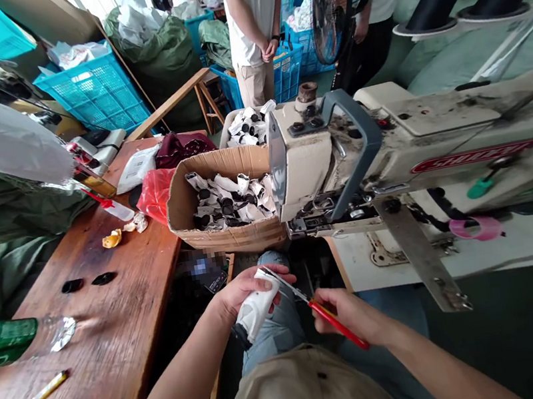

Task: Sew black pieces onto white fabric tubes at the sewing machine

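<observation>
Above my lap, my left hand (247, 291) grips a white fabric piece (259, 307) with a black end at its lower left. My right hand (338, 313) is closed round the red handles of a pair of scissors (337, 324). The metal blades point up and left and reach the upper end of the white piece, close to my left fingers. Beyond my hands stands a cardboard box (231, 233) holding many similar white pieces (251, 212) with black parts.
A sewing machine (460, 142) fills the right side. On the wooden table (116, 338) at left lie a green-labelled bottle (3, 342), a yellow cutter (49, 387) and two black pieces (104, 278). Two people stand behind, near a fan (334, 6) and blue crates.
</observation>
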Motion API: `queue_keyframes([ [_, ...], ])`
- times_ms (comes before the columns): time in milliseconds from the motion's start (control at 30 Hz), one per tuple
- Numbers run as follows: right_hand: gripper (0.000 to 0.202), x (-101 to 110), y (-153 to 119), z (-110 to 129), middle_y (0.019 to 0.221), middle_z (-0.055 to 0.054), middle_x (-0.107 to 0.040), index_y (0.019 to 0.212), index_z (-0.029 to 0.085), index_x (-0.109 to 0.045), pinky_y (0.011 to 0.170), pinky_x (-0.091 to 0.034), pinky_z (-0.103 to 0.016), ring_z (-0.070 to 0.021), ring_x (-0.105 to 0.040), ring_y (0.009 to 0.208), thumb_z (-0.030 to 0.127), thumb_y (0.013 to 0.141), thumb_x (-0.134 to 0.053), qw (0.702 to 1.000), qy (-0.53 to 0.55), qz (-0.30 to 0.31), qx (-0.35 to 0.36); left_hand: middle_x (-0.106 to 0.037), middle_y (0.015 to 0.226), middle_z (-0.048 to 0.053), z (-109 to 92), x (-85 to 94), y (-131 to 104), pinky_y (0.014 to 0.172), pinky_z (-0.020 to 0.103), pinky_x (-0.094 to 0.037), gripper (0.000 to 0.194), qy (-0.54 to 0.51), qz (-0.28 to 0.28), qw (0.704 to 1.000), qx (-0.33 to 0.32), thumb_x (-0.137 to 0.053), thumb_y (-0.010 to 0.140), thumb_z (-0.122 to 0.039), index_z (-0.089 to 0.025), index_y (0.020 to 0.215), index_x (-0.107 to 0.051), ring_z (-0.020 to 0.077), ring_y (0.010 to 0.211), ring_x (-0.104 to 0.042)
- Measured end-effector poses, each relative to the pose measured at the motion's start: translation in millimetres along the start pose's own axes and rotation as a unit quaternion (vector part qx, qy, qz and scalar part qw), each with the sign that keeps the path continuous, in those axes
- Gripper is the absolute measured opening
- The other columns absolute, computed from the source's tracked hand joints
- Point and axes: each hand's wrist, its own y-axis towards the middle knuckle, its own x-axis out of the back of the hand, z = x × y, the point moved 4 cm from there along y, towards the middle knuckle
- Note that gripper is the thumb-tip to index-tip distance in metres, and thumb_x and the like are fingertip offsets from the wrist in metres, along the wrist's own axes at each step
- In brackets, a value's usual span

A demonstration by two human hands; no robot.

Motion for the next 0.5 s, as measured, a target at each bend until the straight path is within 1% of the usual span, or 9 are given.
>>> queue_keyframes([
  [67,0.025,5.0,-4.8,6.1,0.073,-0.001,-0.072,0.077,0.02,-0.051,0.064,-0.047,-0.024,-0.0174,-0.068,0.073,0.037,0.078,-0.07,0.998,-0.046,-0.047,0.017,-0.072,0.114,0.014,-8.3,7.5,-2.1,0.055,0.028,-0.052,0.06,0.078,-0.012,0.996,0.047,-0.078,0.061,-0.03,-0.016,0.118,-0.066,0.0192,0.069,-0.066],
  [133,0.022,10.0,-12.5,4.6,0.075,-0.002,-0.074,0.078,0.021,-0.05,0.064,-0.046,-0.024,-0.0196,-0.07,0.076,0.035,0.079,-0.067,0.994,-0.09,-0.066,0.013,-0.074,0.093,0.008,-28.4,17.8,-6.9,0.058,0.029,-0.05,0.05,0.233,-0.034,0.966,0.102,-0.079,0.059,-0.027,-0.017,0.108,-0.07,0.0211,0.069,-0.065],
  [200,0.02,15.7,-19.1,-4.3,0.075,-0.002,-0.075,0.077,0.021,-0.05,0.061,-0.044,-0.024,-0.0193,-0.07,0.072,0.033,0.079,-0.066,0.988,-0.135,-0.069,-0.007,-0.071,0.076,0.003,-64.8,27.4,-11.1,0.062,0.03,-0.048,0.039,0.411,-0.064,0.901,0.127,-0.083,0.055,-0.02,-0.016,0.093,-0.074,0.0233,0.071,-0.064],
  [267,0.02,20.6,-21.2,-17.3,0.077,-0.004,-0.076,0.076,0.022,-0.051,0.062,-0.045,-0.025,-0.0207,-0.07,0.073,0.035,0.077,-0.065,0.986,-0.154,-0.066,-0.025,-0.069,0.071,0.003,-116.5,31.2,-9.7,0.067,0.032,-0.048,0.036,0.506,-0.107,0.851,0.096,-0.087,0.054,-0.019,-0.015,0.087,-0.075,0.0251,0.074,-0.064],
  [333,0.023,23.7,-18.1,-30.5,0.077,-0.005,-0.075,0.075,0.022,-0.052,0.066,-0.047,-0.028,-0.0231,-0.07,0.076,0.04,0.075,-0.066,0.987,-0.14,-0.075,-0.033,-0.071,0.078,0.005,-177.8,29.0,1.0,0.072,0.034,-0.049,0.041,0.5,-0.172,0.849,0.02,-0.085,0.064,-0.026,-0.013,0.101,-0.074,0.0255,0.075,-0.066],
  [400,0.029,24.7,-11.3,-41.6,0.077,-0.005,-0.073,0.073,0.023,-0.054,0.069,-0.05,-0.03,-0.025,-0.07,0.079,0.047,0.071,-0.069,0.988,-0.116,-0.096,-0.046,-0.073,0.095,0.013,-245.0,23.4,19.2,0.077,0.038,-0.052,0.05,0.406,-0.264,0.867,-0.12,-0.077,0.078,-0.031,-0.009,0.122,-0.065,0.0274,0.082,-0.069],
  [433,0.031,24.6,-7.6,-45.8,0.076,-0.004,-0.073,0.073,0.023,-0.055,0.07,-0.05,-0.03,-0.0253,-0.07,0.079,0.049,0.069,-0.07,0.987,-0.106,-0.105,-0.054,-0.072,0.107,0.019,-278.2,19.8,28.9,0.081,0.04,-0.052,0.055,0.351,-0.306,0.86,-0.208,-0.071,0.084,-0.032,-0.006,0.131,-0.058,0.0291,0.09,-0.069],
  [467,0.032,24.2,-4.2,-48.9,0.076,-0.004,-0.072,0.072,0.023,-0.056,0.071,-0.051,-0.03,-0.0255,-0.07,0.079,0.05,0.068,-0.071,0.987,-0.102,-0.112,-0.06,-0.066,0.122,0.024,-309.2,15.7,37.6,0.086,0.042,-0.052,0.06,0.303,-0.34,0.837,-0.303,-0.066,0.09,-0.033,-0.004,0.139,-0.049,0.0308,0.101,-0.068],
  [500,0.032,24.2,-1.6,-51.0,0.076,-0.004,-0.072,0.072,0.023,-0.057,0.072,-0.051,-0.031,-0.0256,-0.07,0.08,0.05,0.067,-0.072,0.985,-0.104,-0.119,-0.064,-0.055,0.14,0.025,-334.6,11.3,48.5,0.095,0.041,-0.049,0.064,0.292,-0.346,0.819,-0.352,-0.059,0.096,-0.036,-0.007,0.149,-0.037,0.03,0.117,-0.063],
])
